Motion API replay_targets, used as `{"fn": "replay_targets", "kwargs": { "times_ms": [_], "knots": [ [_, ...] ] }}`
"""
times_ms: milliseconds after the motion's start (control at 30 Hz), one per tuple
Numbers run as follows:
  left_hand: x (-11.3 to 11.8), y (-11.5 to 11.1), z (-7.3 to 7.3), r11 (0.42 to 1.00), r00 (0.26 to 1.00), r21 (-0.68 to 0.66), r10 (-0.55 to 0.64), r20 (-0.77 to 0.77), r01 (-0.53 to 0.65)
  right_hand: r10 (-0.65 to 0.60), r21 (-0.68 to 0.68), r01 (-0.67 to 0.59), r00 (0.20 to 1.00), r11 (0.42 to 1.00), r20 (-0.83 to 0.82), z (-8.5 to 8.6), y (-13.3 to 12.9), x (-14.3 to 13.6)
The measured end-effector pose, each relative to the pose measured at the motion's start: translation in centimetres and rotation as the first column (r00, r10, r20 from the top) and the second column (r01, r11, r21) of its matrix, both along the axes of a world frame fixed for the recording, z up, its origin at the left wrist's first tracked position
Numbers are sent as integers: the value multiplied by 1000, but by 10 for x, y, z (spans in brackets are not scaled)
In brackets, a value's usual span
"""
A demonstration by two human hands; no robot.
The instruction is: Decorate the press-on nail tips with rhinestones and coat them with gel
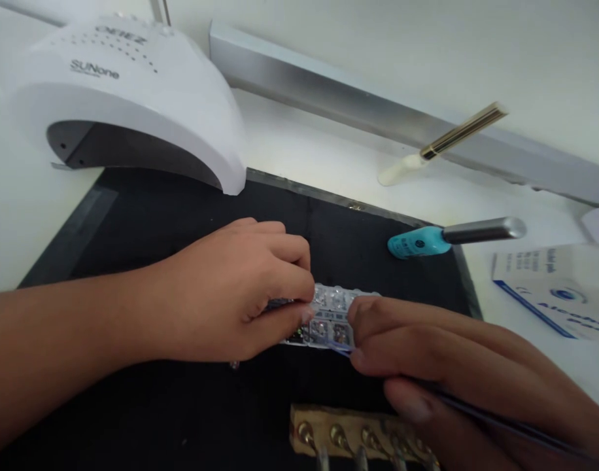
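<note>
A clear plastic case with small compartments (329, 315) lies on the black mat, with tiny sparkling stones in its cells. My left hand (240, 288) is closed on the case's left part, thumb in front and fingers behind, hiding that end. My right hand (441, 353) is closed around a thin, dark, pen-like tool (510, 418); a bluish tip shows at the case's front right edge. Right-hand fingers cover the case's right end, and I cannot tell if they press on it. Below the hands, a wooden strip (343, 422) carries several gold-coloured metal stems with nail tips.
A white nail lamp (133, 85) stands at the back left on the black mat (133, 405). To the right are a turquoise bottle (420, 243) with a silver cap, a white bottle with gold cap (437, 147) and an alcohol-pad box (549, 288). A silver bar (329, 82) runs behind.
</note>
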State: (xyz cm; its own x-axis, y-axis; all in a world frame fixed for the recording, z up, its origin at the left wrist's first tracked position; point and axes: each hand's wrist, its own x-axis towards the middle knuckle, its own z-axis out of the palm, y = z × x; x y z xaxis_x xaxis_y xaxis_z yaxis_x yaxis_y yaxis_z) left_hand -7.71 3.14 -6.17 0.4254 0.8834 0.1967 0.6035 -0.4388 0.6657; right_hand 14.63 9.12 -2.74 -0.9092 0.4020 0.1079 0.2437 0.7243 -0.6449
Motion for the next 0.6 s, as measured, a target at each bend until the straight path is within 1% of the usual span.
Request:
{"fn": "replay_targets", "kwargs": {
  "times_ms": [200,300,400,467,600],
  "knots": [
    [0,-1,-1,1000,1000,-5,-6,-8,6,71,54,-70,997,996,-19,1,3,3],
    [0,0,-1,1000,1000,2,-1,-5,1,70,87,-70,998,994,7,3,3,4],
    [0,0,-2,1000,1000,3,2,3,-2,80,81,-84,996,993,48,4,3,4],
    [0,0,-2,1000,1000,0,-3,6,3,106,76,-108,994,991,33,4,3,3],
    [0,-1,-2,1000,1000,-2,-8,10,8,103,91,-105,994,990,34,3,2,2]
  ]
}}
